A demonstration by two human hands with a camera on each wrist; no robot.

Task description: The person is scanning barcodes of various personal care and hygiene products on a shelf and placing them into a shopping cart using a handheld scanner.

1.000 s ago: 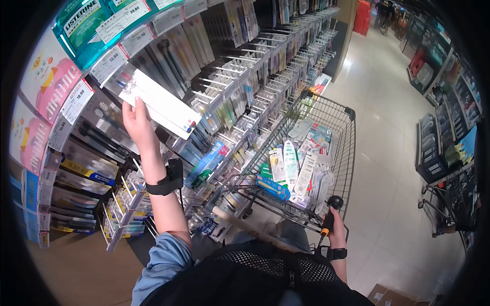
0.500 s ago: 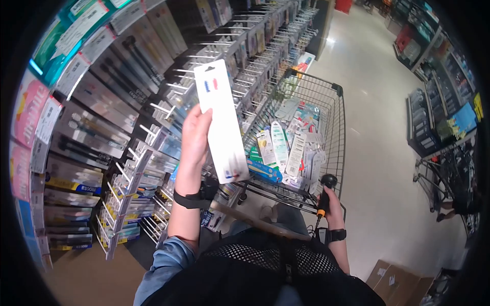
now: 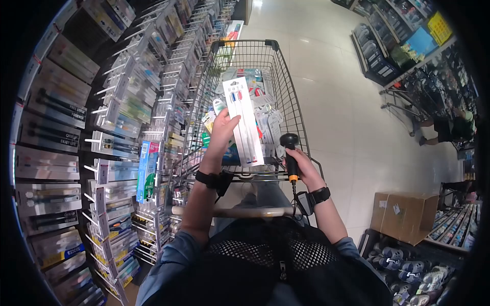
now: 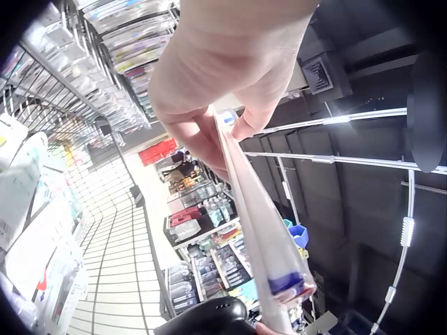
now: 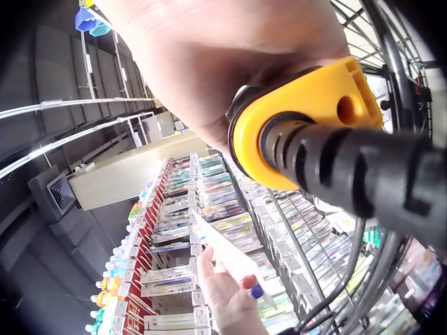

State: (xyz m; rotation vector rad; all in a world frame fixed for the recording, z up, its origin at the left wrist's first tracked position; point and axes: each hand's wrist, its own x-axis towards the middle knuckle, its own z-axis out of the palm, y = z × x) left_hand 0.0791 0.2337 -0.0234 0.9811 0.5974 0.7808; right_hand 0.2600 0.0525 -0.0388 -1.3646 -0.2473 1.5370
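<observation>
In the head view my left hand (image 3: 220,135) pinches a flat white toothbrush pack (image 3: 246,125) by its left edge. Two brushes, one with blue and one with red bristles, show through the pack's front, heads toward the top. It is held over the shopping cart (image 3: 245,43), near the cart's handle end. My right hand (image 3: 305,166) grips a black corded barcode scanner (image 3: 290,153), its rounded head up, just right of the pack. Up close in the right wrist view is the scanner's orange collar (image 5: 314,105). The left wrist view catches the pack (image 4: 244,188) edge-on between thumb and fingers.
Many toothbrush packs lie inside the cart. Hook racks (image 3: 125,107) with hanging packs line the left side; a blue-and-green box (image 3: 148,171) sticks out there. At right are a cardboard box (image 3: 403,217), shoes (image 3: 413,270) and another person (image 3: 451,127). The cart's handlebar (image 3: 229,212) is close to my body.
My left hand has carried the toothbrush pack from the shelf rightward over the cart, turning it upright. The scanner hand has come closer to it. My view has swung right.
</observation>
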